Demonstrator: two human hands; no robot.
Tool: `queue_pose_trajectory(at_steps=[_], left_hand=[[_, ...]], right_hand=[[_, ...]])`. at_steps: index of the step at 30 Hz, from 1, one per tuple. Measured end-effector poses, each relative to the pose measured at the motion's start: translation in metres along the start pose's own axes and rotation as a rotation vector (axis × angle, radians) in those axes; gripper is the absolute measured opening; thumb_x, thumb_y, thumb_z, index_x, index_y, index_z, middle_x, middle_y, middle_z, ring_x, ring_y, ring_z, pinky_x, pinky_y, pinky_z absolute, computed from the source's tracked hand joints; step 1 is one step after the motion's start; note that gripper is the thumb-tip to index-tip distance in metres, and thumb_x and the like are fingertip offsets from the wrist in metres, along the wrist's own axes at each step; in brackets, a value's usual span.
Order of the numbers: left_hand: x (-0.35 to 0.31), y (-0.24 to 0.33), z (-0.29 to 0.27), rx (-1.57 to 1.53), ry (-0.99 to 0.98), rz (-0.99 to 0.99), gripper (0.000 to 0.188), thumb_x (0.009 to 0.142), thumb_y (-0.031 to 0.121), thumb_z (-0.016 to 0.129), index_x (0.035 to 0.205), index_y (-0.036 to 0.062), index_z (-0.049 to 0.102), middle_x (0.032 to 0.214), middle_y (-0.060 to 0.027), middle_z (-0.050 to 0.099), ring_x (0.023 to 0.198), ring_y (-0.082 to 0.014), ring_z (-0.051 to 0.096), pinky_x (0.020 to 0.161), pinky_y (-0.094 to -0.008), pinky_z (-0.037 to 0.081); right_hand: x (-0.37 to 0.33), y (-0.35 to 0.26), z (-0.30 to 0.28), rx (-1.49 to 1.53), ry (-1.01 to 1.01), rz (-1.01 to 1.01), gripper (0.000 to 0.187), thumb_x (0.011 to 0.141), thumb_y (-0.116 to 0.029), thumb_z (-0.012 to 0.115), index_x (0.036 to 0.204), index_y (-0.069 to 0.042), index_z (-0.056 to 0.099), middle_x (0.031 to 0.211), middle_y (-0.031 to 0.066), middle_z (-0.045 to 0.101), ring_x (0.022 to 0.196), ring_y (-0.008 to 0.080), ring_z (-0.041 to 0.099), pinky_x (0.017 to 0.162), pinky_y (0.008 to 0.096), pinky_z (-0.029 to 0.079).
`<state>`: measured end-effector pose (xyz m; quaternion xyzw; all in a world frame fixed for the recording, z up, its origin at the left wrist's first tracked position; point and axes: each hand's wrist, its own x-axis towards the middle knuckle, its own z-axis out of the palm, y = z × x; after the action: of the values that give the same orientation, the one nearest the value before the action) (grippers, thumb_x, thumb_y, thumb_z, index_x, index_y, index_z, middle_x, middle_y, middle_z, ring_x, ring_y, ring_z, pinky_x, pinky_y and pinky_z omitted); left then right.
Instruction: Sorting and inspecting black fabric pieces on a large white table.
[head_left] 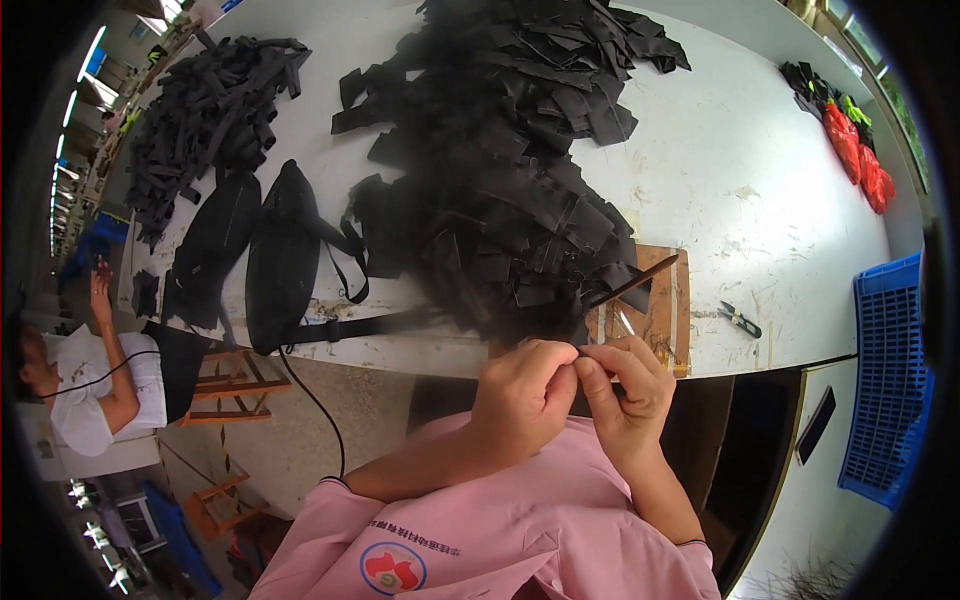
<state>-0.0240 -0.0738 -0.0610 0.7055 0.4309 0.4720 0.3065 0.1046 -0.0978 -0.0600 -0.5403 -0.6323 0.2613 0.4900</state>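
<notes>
My left hand (525,395) and my right hand (632,395) meet at the table's near edge, fingertips pinched together. Between them shows a bit of a small dark piece (580,353); the fingers hide most of it, so its kind is unclear. Just beyond lies a large heap of black fabric pieces (520,220), its near end close to my knuckles. A brown board (668,310) rests flat beside the heap, with a thin dark strip (640,281) slanting across it. Thread snips (740,319) lie farther right on the white table (710,190).
Two black waist bags (283,255) with straps lie left of the heap, near a pile of black rolled strips (215,120). Red bags (855,155) are at the far right. A blue plastic crate (885,380) stands at right, a phone-like dark slab (816,425) nearby. Another person (100,390) sits at left.
</notes>
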Motion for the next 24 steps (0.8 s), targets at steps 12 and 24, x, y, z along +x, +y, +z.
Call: queue_pose_trajectory(at_steps=[12, 24], left_hand=[[-0.007, -0.016, 0.011, 0.035, 0.114, 0.011, 0.018, 0.066, -0.007, 0.061, 0.081, 0.0013, 0.058, 0.071, -0.0097, 0.059, 0.057, -0.0211, 0.059, 0.049, -0.0254, 0.045], [0.001, -0.028, -0.011, -1.447, -0.305, -0.828, 0.015, 0.076, -0.003, 0.058, 0.089, -0.0001, 0.051, 0.073, -0.0017, 0.055, 0.056, -0.002, 0.045, 0.045, -0.0167, 0.035]], right_hand=[[0.001, 0.004, 0.011, -0.145, -0.008, 0.043, 0.013, 0.072, 0.0, 0.063, 0.085, 0.001, 0.059, 0.067, 0.0099, 0.051, 0.053, 0.0201, 0.052, 0.048, 0.0277, 0.043], [-0.007, 0.018, 0.01, 0.091, 0.132, 0.225, 0.006, 0.07, 0.003, 0.061, 0.073, 0.002, 0.057, 0.064, 0.0025, 0.05, 0.051, 0.0073, 0.044, 0.044, 0.0206, 0.033]])
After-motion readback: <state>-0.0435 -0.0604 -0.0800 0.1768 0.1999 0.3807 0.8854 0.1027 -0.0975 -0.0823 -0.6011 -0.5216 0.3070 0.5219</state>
